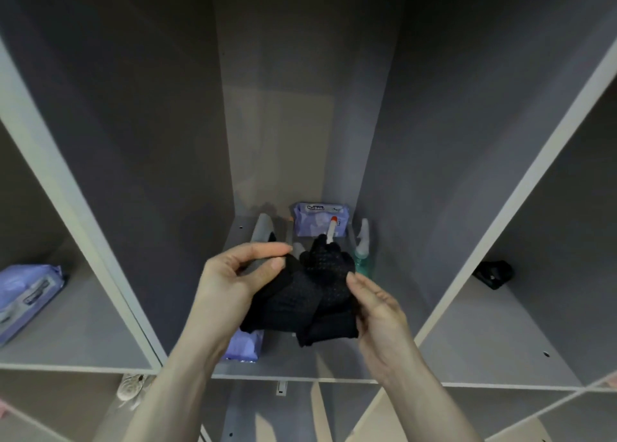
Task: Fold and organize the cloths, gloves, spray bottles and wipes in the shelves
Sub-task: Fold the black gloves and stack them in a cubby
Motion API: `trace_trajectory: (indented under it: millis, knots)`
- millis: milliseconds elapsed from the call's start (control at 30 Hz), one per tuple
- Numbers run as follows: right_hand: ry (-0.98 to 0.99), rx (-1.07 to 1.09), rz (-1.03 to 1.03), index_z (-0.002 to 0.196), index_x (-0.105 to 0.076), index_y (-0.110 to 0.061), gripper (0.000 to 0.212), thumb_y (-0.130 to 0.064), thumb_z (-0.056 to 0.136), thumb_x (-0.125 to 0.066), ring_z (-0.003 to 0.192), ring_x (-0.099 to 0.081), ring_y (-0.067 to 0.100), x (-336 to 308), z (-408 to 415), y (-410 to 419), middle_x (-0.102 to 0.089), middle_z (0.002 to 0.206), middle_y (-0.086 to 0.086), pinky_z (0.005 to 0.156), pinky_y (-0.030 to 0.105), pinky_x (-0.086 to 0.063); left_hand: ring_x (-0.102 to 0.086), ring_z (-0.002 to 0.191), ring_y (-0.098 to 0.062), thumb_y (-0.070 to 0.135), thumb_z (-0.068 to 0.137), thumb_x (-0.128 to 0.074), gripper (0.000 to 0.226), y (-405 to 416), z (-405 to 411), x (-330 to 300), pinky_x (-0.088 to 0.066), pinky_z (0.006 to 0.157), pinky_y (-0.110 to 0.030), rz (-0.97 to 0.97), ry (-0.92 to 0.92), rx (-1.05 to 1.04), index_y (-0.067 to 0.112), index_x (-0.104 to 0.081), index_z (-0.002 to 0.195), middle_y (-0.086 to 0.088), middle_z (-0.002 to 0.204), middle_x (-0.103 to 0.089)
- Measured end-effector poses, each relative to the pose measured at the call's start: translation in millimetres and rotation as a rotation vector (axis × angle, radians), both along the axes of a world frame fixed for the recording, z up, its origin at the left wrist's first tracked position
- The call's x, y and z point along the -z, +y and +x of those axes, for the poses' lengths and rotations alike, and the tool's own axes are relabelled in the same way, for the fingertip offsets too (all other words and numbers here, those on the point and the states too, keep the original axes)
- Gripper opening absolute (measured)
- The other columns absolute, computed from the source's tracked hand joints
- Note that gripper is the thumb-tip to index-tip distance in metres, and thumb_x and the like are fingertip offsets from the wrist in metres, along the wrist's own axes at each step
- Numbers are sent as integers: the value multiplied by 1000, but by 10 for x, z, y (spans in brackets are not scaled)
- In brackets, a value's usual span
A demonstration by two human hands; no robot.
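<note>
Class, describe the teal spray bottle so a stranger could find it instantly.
Look in the middle shelf compartment. Against its right wall, just beyond the black gloves, stands the spray bottle. It alone is upright, with a translucent teal body and pale trigger head.

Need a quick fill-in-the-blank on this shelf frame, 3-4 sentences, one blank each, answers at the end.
1. Both hands hold a pair of knit gloves whose colour is ____.
2. The left hand pinches the gloves between fingers and ____.
3. The wipes pack at the back of the middle compartment is coloured ____.
4. The spray bottle with greenish liquid stands against the compartment's ____ wall.

Missing words: black; thumb; purple; right
</note>
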State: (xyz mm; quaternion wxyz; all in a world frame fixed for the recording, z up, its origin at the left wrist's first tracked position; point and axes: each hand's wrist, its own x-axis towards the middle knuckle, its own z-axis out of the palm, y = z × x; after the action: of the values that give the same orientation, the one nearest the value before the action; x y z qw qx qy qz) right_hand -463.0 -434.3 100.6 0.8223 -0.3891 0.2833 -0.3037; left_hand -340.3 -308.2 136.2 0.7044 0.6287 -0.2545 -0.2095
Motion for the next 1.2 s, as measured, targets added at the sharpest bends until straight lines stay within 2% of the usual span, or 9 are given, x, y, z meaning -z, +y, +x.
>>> trace_trajectory:
  millis: [133, 267, 433, 567, 700, 867, 967, 1033, 1200]
  knots:
    - [-5, 73, -39, 99, -66, -5, 15, -10, 91, -55, 71, -71, 15, -74, -40, -63, -75, 84, 8, 63, 24, -58, -67, 100, -6, -4, 85, -63, 38, 103, 104, 41, -53, 90, -26, 85, -139, -73, 28, -74, 103, 10, 101, -74]
    - [-9, 118, -100, 84, -63, -13, 15, -12, 93, -52, 71, -70, 12, -122, -53, -68, -74, 79, 1, 71, 31, -55, -65, 102, 1, -8, 86, -60, 47, 114, 66, 61, -52, 88, -20, 105, -206, -86, 32, -72, 106, 18, 104, -72]
    - [-29, 85, 71, 114, -62, -4, 28, -17, 94, -48, 107, -63, 31, -158, -62, -28, -68, 114, 15, 89, 40, -51, -67, 101, -4, -7, 87, -60, 42, 36, 8, 91, -53, 88, -19, 13, -78, -65, 28, -72, 107, 10, 103, -74]
    - [-64, -20, 179, 121, -63, -6, 37, -24, 97, -41, 100, -68, 28, -201, -98, -16, -69, 115, 15, 77, 35, -57, -67, 101, -5, 15, 86, -69, 25, -39, -8, 149, -54, 86, -19, 87, -12, -96, 24, -72, 108, 8, 104, -73]
    - [-92, -41, 192, 121, -63, -6, 38, -27, 96, -44, 89, -70, 24, -185, -74, -19, -70, 112, 14, 71, 33, -57, -62, 109, -2, 48, 66, -72, 52, -48, -36, 190, -49, 96, -26, 209, -5, -54, 29, -69, 115, 13, 114, -68]
    - [-108, -88, 45, 122, -63, -8, 44, -23, 80, -63, 98, -67, 31, -187, -65, -6, -68, 115, 17, 81, 39, -58, -54, 114, 1, 40, 74, -75, 54, -3, -19, 153, -41, 91, -13, 244, -131, -182, 28, -62, 125, 14, 120, -62]
    - [-97, -57, -35, 120, -62, -6, 45, -11, 76, -64, 91, -69, 27, -181, -38, 18, -69, 112, 17, 74, 34, -60, -58, 105, 12, 43, 63, -76, 54, -24, -57, 132, -45, 88, -5, 196, -113, -38, 31, -67, 115, 19, 111, -67]
    - [-92, -20, -52, 120, -62, -5, 44, -14, 77, -63, 91, -69, 28, -165, 9, 47, -69, 112, 19, 74, 36, -59, -65, 97, 5, 39, 60, -79, 51, -65, -122, 145, -52, 88, -16, 197, -117, 84, 28, -71, 108, 15, 102, -72]
    - [-21, 83, -173, 114, -64, -4, 31, -18, 88, -56, 93, -70, 27, -117, 44, 32, -73, 103, 15, 77, 33, -59, -67, 75, -5, 22, 79, -76, 3, -139, -141, 190, -52, 71, -24, 170, -221, -135, 23, -75, 76, 10, 73, -73]
